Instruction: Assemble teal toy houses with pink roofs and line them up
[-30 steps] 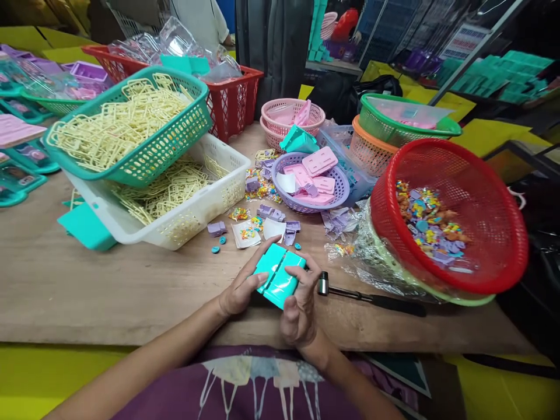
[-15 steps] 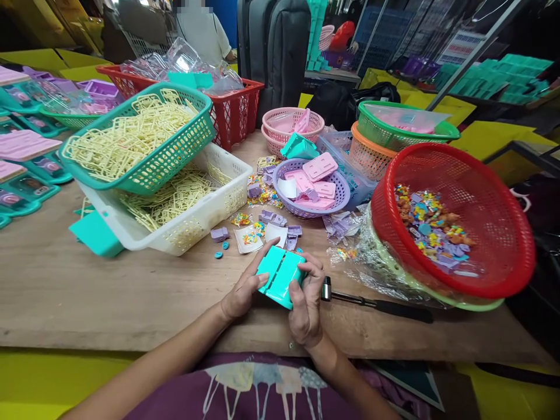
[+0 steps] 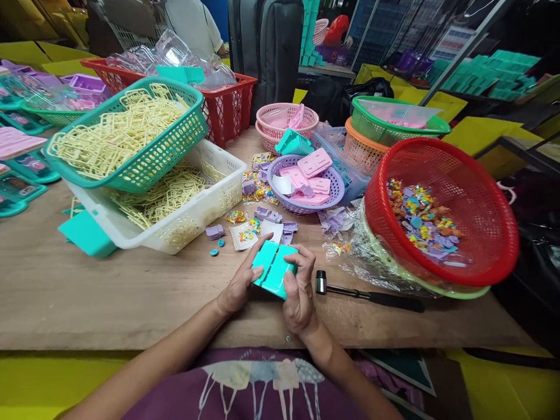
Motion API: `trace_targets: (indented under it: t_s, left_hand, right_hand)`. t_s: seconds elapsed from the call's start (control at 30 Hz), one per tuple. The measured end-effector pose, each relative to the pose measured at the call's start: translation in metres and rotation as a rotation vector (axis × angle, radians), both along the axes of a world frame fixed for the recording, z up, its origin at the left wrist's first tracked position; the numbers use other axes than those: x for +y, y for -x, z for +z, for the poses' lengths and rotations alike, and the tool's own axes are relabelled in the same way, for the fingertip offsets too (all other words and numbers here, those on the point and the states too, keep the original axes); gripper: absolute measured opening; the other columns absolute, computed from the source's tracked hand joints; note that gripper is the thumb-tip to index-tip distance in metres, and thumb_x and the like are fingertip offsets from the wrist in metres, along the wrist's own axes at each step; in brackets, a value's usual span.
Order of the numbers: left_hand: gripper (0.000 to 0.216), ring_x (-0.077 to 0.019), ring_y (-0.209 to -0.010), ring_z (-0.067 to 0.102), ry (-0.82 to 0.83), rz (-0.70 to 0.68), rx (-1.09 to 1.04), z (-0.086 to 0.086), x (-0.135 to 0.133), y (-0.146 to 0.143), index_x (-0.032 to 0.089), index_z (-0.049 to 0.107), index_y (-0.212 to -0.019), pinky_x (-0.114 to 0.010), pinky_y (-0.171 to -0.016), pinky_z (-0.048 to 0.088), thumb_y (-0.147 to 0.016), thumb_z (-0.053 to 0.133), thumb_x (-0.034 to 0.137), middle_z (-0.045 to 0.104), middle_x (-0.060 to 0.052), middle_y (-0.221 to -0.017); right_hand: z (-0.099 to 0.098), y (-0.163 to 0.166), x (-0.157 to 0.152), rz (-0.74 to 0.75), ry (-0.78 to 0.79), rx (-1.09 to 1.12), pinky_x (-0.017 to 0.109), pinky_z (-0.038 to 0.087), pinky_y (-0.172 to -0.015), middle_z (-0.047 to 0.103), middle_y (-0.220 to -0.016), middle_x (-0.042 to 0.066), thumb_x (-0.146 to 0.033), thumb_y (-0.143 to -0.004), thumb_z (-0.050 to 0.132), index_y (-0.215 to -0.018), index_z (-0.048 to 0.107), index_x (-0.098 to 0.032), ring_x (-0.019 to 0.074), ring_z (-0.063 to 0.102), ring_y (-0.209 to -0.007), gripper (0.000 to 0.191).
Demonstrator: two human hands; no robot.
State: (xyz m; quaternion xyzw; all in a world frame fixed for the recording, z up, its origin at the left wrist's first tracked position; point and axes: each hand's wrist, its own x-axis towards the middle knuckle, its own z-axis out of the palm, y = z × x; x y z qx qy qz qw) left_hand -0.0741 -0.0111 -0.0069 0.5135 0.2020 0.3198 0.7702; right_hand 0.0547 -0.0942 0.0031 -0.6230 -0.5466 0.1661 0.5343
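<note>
Both my hands grip a teal plastic case [image 3: 275, 269] just above the wooden table [image 3: 109, 303], near its front edge. My left hand [image 3: 238, 286] clasps the case's left side with a finger along its top edge. My right hand [image 3: 298, 291] wraps fingers over its right side. A groove runs down the middle of the case. A small black-handled hammer [image 3: 367, 293] lies on the table just right of my right hand. Small purple parts [image 3: 266, 214] and colourful bits [image 3: 247, 234] lie scattered just beyond the case.
A white basket [image 3: 192, 219] and a teal basket [image 3: 166, 149] hold cream plastic frames at left. A purple basket [image 3: 335, 192] holds pink pieces. A tilted red basket [image 3: 481, 192] with tiny colourful parts sits at right. More baskets stand behind; a person stands at the far side.
My hands have turned the teal case more upright and closed tighter round it, my right fingers curling further over its right side. The view shifted slightly.
</note>
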Motion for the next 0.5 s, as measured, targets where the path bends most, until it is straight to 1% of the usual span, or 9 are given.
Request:
trace_targets:
  t_s: [0.1,0.17,0.27,0.33,0.4,0.5]
  left_hand:
    - [0.070,-0.0321,-0.135,0.041,0.021,0.022,-0.009,-0.001,0.000,-0.001,0.023,0.027,-0.151,-0.051,-0.116,0.024,-0.086,0.048,0.039,0.043,-0.009,-0.147]
    - [0.069,-0.0318,-0.136,0.039,0.006,0.045,0.005,-0.002,0.000,0.000,0.024,0.027,-0.151,-0.051,-0.116,0.024,-0.087,0.047,0.040,0.042,-0.009,-0.148]
    - [0.073,-0.0337,-0.139,0.036,-0.084,0.043,0.067,-0.005,0.000,0.004,0.024,0.024,-0.152,-0.053,-0.116,0.024,-0.087,0.049,0.044,0.039,-0.009,-0.151]
    - [0.078,-0.0351,-0.140,0.033,-0.157,0.015,0.108,-0.004,0.003,0.009,0.024,0.019,-0.154,-0.054,-0.116,0.024,-0.086,0.051,0.047,0.036,-0.010,-0.153]
    - [0.078,-0.0354,-0.142,0.030,-0.272,-0.015,0.155,0.002,0.009,0.016,0.025,0.016,-0.155,-0.055,-0.117,0.022,-0.088,0.050,0.047,0.031,-0.010,-0.155]
    - [0.075,-0.0356,-0.145,0.023,-0.591,-0.029,0.340,0.020,0.017,0.028,0.026,0.018,-0.155,-0.055,-0.119,0.019,-0.090,0.053,0.041,0.028,-0.010,-0.158]
  right_hand:
    - [0.001,-0.003,0.004,0.004,0.017,-0.030,0.048,0.035,-0.105,0.038,-0.129,0.009,-0.030,-0.097,0.030,-0.117,0.043,-0.024,0.0245,0.040,-0.126,0.025]
    - [-0.001,-0.007,0.007,0.030,0.031,-0.011,0.048,0.034,-0.105,0.040,-0.129,0.008,-0.031,-0.097,0.030,-0.116,0.044,-0.025,0.0241,0.041,-0.126,0.025]
    - [-0.008,-0.014,0.011,0.108,0.013,0.088,0.047,0.036,-0.106,0.040,-0.130,0.008,-0.034,-0.097,0.032,-0.116,0.044,-0.026,0.0230,0.043,-0.125,0.024]
    - [-0.010,-0.017,0.012,0.157,-0.029,0.167,0.046,0.039,-0.104,0.041,-0.130,0.009,-0.039,-0.094,0.040,-0.119,0.041,-0.025,0.0233,0.045,-0.124,0.028]
    - [-0.010,-0.019,0.014,0.188,-0.080,0.226,0.045,0.044,-0.101,0.045,-0.126,0.010,-0.043,-0.090,0.049,-0.120,0.040,-0.025,0.0242,0.049,-0.120,0.037]
    - [-0.006,-0.017,0.012,0.172,-0.153,0.230,0.044,0.048,-0.097,0.050,-0.119,0.010,-0.044,-0.085,0.061,-0.119,0.042,-0.024,0.0246,0.054,-0.114,0.044]
